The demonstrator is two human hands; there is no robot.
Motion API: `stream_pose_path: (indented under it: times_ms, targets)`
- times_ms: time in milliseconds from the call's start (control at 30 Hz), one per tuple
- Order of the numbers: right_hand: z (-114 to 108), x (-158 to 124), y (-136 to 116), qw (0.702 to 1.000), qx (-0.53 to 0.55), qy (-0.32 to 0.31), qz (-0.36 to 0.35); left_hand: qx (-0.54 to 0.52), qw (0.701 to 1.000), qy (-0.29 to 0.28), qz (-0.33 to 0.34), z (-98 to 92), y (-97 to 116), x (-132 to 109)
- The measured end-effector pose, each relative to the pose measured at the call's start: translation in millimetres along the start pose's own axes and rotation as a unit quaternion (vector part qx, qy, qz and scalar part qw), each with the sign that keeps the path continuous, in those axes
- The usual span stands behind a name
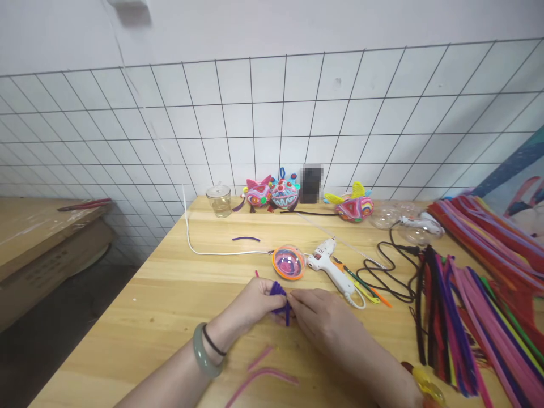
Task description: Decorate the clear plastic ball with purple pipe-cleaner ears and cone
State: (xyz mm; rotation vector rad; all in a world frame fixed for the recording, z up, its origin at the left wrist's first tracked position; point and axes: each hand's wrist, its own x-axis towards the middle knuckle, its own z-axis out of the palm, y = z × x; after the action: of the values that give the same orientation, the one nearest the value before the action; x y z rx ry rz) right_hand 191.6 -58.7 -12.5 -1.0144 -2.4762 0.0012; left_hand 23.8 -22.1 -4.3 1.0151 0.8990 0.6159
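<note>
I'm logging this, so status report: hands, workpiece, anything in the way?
Left hand holding purple fuzzy piece. Right hand pinching its edge. Glue gun beyond, not blocking hands.

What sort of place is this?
Looks like a craft workspace, maybe a small workshop: a white glue gun on a wooden table, bundles of coloured fuzzy stems at right, and colourful fuzzy figures along the far side.
</note>
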Motion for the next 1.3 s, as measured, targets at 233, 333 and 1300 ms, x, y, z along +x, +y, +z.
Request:
stream_pose_path:
  times_ms: [233,333,1300]
  targets:
    - [-2.8,2.6,1.7,0.999,-0.004,-0.022,0.024,-0.022,0.998,-0.058,0.029,-7.7,-4.0,2.2]
    - [-6.7,4.5,1.0,0.998,0.047,0.002,0.029,-0.019,0.998,-0.049,0.033,-8.9,-5.9,3.8]
    - [12.9,8.3,9.3,0.746,0.573,0.03,0.337,-0.07,0.994,-0.077,0.012,-7.5,-2.3,-1.0]
